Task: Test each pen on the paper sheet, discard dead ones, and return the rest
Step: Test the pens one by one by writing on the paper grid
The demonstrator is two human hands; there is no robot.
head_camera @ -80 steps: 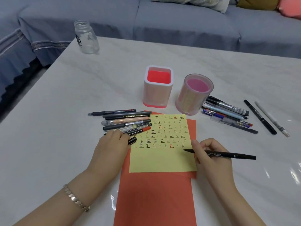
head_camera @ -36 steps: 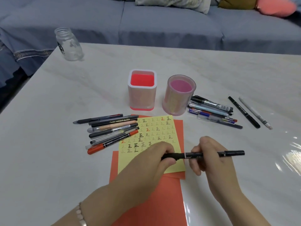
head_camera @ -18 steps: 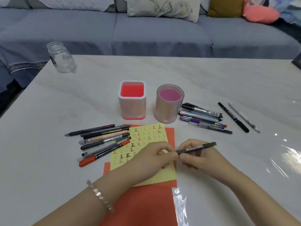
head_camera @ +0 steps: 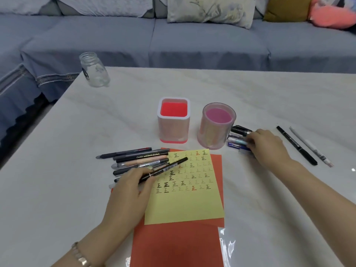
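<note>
Black plastic is pinched at the left fingertips: a slim black pen [head_camera: 167, 167] is held between the thumb and curled fingers of the left hand [head_camera: 133, 187], its far end slanted up and to the right over the upper left part of the yellow paper sheet [head_camera: 185, 205]. The hand is laid palm down at the sheet's left edge, partly over the left pile of pens [head_camera: 138, 158]. The wrist is kept low, and the forearm, ringed by a bracelet [head_camera: 80, 255], is drawn back toward the lower left.

On the right hand [head_camera: 266, 146] the fingers [head_camera: 250, 144] are bent down onto the right pile of pens [head_camera: 238, 134], just beside the round pink holder [head_camera: 217, 130]; whether a pen is gripped there cannot be told. The back of the hand is turned upward, and the forearm is stretched in from the lower right.

Rows of test marks are written across the yellow sheet's upper half, and the sheet is laid on a red sheet [head_camera: 177, 245].
</note>
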